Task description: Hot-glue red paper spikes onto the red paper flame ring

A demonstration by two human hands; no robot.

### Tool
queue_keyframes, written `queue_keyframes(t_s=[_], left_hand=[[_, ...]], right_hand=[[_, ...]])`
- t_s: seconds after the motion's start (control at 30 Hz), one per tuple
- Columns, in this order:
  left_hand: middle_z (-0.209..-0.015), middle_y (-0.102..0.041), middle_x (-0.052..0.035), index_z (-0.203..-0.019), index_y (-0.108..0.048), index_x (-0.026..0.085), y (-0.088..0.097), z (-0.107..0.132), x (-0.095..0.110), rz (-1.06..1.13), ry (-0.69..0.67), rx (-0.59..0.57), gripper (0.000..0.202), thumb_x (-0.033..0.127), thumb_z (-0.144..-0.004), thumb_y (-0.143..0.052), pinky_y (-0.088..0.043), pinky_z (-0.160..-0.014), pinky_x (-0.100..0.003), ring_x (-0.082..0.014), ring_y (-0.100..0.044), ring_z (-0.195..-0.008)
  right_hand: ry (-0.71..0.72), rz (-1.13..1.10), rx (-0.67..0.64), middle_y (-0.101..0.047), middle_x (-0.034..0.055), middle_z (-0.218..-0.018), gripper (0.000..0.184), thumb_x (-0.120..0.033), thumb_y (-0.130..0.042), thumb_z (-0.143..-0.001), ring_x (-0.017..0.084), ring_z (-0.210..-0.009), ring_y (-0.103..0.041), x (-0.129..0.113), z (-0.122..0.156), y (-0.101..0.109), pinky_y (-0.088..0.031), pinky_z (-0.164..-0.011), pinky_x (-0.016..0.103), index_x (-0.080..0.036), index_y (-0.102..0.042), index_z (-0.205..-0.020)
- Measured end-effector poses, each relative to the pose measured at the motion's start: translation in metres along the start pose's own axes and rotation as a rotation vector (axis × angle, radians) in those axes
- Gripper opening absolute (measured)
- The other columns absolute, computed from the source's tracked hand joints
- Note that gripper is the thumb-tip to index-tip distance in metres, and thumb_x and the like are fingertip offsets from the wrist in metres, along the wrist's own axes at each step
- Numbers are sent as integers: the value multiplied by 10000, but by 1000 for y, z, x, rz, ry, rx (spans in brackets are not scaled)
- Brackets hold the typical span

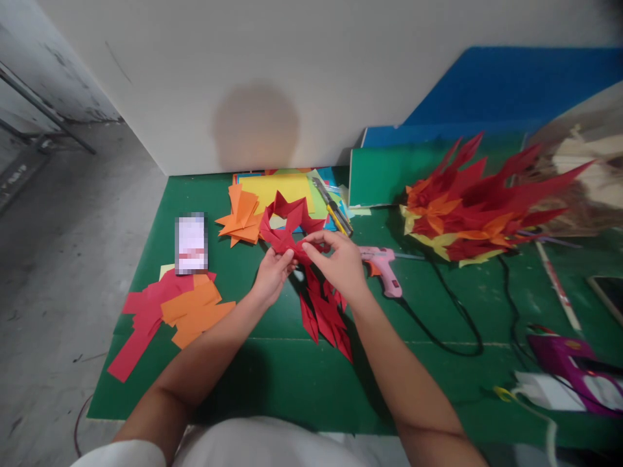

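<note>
Head view showed both hands at the middle of the green mat: the left hand and right hand each pinched a folded red paper piece between fingertips, held just above the mat. Part of the work looked done: a red ring of joined points lay just beyond the hands, and a large red-orange-yellow spiky paper piece sat far right. Much seemed left: loose red folded points lay near the wrists, folded orange points far left, and uncut red and orange strips near left. A pink glue gun lay just right of the hands.
</note>
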State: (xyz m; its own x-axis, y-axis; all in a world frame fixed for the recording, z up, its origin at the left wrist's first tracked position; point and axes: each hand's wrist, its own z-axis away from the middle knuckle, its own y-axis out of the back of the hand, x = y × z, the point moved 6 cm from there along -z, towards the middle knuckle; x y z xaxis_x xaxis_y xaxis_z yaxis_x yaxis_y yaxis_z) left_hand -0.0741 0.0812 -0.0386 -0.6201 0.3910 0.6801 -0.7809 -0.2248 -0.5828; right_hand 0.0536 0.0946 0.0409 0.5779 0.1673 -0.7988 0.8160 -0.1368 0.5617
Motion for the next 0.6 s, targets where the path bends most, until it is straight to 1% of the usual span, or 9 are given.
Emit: queue_keyframes(t_s=[0.13,0.23,0.33,0.43,0.6], left_hand=[[-692,-601,59,-896,-522,170,1,-1,0,-23,2,7,344,218,-673,-780,-398,-599,-187,-41,-541,-566],[-714,-610,55,-917,-527,176,1,-2,1,-23,-25,-13,371,242,-665,-790,-399,-605,-194,-45,-540,-577],[-700,-605,56,-915,-529,173,2,-3,1,-11,-49,-26,408,277,-638,-810,-399,-604,-199,-50,-540,-584],[-673,-593,63,-891,-523,165,3,-4,0,-13,-54,-24,454,310,-595,-835,-393,-594,-198,-47,-533,-567],[-671,-596,66,-898,-525,164,3,-5,0,-15,-58,-33,499,338,-562,-849,-396,-591,-193,-40,-539,-559]], right_hand=[[17,5,-12,-698,36,-825,120,-310,-604,-797,206,-784,-596,-3,0,1,-459,-759,366,-235,-692,-828],[81,58,-38,-708,36,-849,121,-304,-602,-808,216,-816,-589,-9,0,0,-441,-810,381,-233,-691,-850],[130,125,-82,-714,33,-895,146,-262,-629,-779,237,-857,-578,-13,1,-4,-426,-841,403,-233,-682,-912],[133,158,-106,-714,34,-893,252,-206,-638,-748,251,-857,-572,-13,2,-7,-437,-815,405,-232,-672,-997],[123,142,-80,-720,30,-854,285,-165,-629,-737,257,-860,-585,-12,3,-7,-444,-816,410,-229,-669,-1011]])
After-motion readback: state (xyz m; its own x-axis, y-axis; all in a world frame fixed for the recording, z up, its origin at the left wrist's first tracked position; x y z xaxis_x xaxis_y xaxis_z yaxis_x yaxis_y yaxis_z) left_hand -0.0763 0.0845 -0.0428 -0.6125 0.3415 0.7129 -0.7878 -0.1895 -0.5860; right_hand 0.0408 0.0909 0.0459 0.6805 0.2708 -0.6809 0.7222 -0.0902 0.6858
